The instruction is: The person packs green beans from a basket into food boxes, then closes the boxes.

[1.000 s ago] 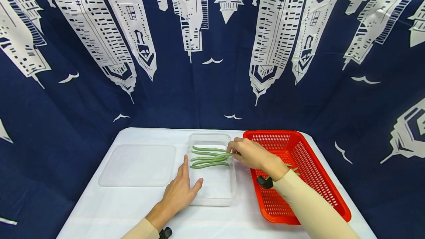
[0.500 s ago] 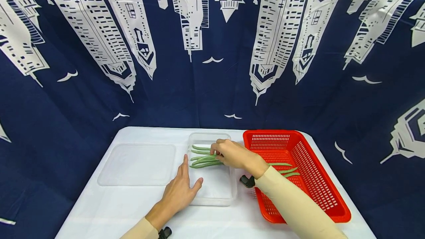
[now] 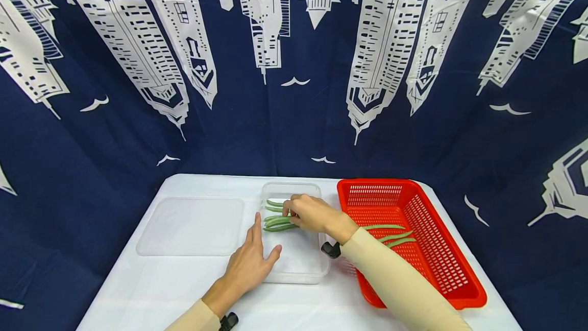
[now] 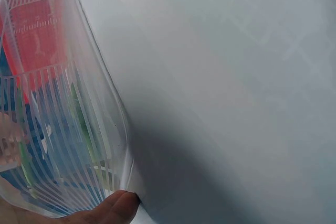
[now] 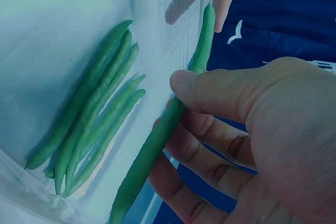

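Note:
Several green beans (image 3: 278,221) lie side by side in a clear plastic container (image 3: 294,278). Above them my right hand (image 3: 314,213) pinches one green bean (image 5: 149,156) between thumb and fingers, as the right wrist view shows; the head view hides most of that bean. My left hand (image 3: 249,265) has its fingers extended along the container's left side, thumb spread over the near part. In the left wrist view its fingertips (image 4: 124,208) touch the container's edge.
A red perforated basket (image 3: 441,234) stands at the right, with a few more green beans (image 3: 397,241) inside, partly behind the right forearm. A clear flat lid (image 3: 190,226) lies on the white table (image 3: 151,285) at the left. A blue patterned cloth (image 3: 275,132) hangs behind.
My right hand has moved left from the container's right edge to above the beans, carrying the pinched bean. More beans in the basket have come into sight. The left hand stays put.

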Demonstrator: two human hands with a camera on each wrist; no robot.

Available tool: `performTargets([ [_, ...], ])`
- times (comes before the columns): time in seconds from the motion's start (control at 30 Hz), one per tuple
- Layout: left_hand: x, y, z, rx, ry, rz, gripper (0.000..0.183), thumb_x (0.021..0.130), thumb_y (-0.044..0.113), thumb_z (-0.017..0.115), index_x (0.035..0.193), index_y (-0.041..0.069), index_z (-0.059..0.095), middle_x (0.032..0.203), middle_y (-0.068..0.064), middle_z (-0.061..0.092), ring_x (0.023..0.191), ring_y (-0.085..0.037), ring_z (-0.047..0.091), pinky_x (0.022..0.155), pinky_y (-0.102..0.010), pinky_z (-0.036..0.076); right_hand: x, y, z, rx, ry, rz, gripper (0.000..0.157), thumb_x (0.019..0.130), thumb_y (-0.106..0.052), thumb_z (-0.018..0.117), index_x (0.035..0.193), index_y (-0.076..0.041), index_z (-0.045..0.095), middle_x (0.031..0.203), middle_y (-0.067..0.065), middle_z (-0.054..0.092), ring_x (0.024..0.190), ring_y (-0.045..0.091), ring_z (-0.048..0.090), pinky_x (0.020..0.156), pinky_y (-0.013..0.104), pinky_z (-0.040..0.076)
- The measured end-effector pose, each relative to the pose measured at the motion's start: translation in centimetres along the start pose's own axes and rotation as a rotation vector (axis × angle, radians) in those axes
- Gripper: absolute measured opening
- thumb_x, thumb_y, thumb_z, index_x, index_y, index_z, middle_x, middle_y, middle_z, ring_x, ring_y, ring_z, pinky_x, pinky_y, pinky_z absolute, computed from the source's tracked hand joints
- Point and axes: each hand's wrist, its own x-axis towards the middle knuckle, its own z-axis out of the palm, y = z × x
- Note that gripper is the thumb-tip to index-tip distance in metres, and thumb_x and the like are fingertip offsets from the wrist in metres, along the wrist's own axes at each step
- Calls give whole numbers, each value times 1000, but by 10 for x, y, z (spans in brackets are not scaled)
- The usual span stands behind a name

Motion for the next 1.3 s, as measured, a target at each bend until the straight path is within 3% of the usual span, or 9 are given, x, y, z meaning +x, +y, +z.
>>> performTargets([
  [0.9,0,3,-1,-22,-25,-18,108,113,51,73,187,4,8,178,-29,48,115,-45,82,75,-53,66,10,-3,12,4,-13,-22,15,104,-9,88,119,-12,86,102,2,78,85,13,70,78,34,61],
  [1.3,-1,2,0,-10,-12,-18,109,112,50,74,187,4,10,177,-29,50,115,-45,82,78,-55,67,-2,2,8,14,-7,41,20,107,-16,85,126,-13,85,110,3,79,94,17,75,82,42,65],
])
